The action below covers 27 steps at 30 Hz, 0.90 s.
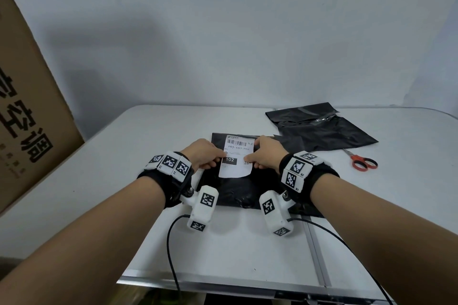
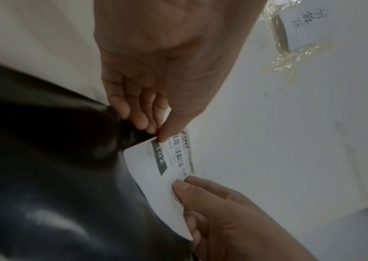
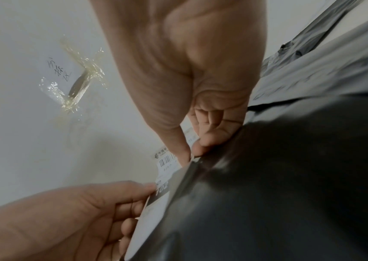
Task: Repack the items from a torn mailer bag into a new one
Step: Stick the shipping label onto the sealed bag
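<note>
left hand [image 1: 202, 153] and right hand [image 1: 266, 155] each pinching a side edge of white shipping label [image 1: 236, 158], label atop black mailer bag [image 1: 235, 190] under both hands, torn black bag [image 1: 319, 127] beyond right hand, red-handled scissors [image 1: 363, 160] to its right

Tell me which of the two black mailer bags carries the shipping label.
The near bag, under both hands; the white label lies on it. The far bag beside the scissors is bare.

Right hand [image 3: 178, 74] thumb and curled fingers pinch shipping label [image 3: 167, 178] edge against black mailer bag [image 3: 279, 185]; left hand [image 3: 66, 220] pinches label's near edge; taped handwritten note [image 3: 64, 74] on white wall; grey bag [image 3: 326, 70] beyond
</note>
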Tool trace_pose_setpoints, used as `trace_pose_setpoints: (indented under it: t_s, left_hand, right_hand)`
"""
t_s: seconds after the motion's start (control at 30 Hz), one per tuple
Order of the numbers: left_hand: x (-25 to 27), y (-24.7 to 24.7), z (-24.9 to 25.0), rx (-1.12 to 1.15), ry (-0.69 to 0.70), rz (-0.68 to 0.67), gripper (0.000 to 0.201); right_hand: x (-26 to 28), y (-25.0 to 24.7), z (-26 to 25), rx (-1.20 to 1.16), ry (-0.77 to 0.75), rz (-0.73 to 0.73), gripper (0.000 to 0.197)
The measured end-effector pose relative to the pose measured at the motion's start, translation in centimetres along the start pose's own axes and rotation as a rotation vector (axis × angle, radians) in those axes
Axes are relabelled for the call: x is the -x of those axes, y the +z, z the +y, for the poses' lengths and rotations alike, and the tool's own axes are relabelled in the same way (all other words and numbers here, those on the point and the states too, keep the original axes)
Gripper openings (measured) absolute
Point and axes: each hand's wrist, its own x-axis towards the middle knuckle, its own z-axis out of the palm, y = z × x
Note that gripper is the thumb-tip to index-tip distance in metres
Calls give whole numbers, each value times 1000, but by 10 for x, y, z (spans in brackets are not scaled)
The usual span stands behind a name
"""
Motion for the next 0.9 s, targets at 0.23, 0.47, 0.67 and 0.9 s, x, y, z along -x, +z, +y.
trace_pose_setpoints:
  t_s: [0.23, 0.47, 0.67, 0.9]
  left_hand:
    - [-2, 3, -2, -38, -1, 5, 26]
    - [1, 0, 2, -414, 144, 60, 23]
    - [17, -5, 25, -671, 496, -14, 21]
    - [20, -5, 21, -855, 488, -153, 34]
  right_hand:
    - [-3, 4, 7, 47, -41, 56, 55]
    - [-6, 0, 12, -81, -3, 78, 43]
    - [-1, -2, 14, -163, -36, 135, 10]
    - [19, -9, -5, 267, -340, -53, 27]
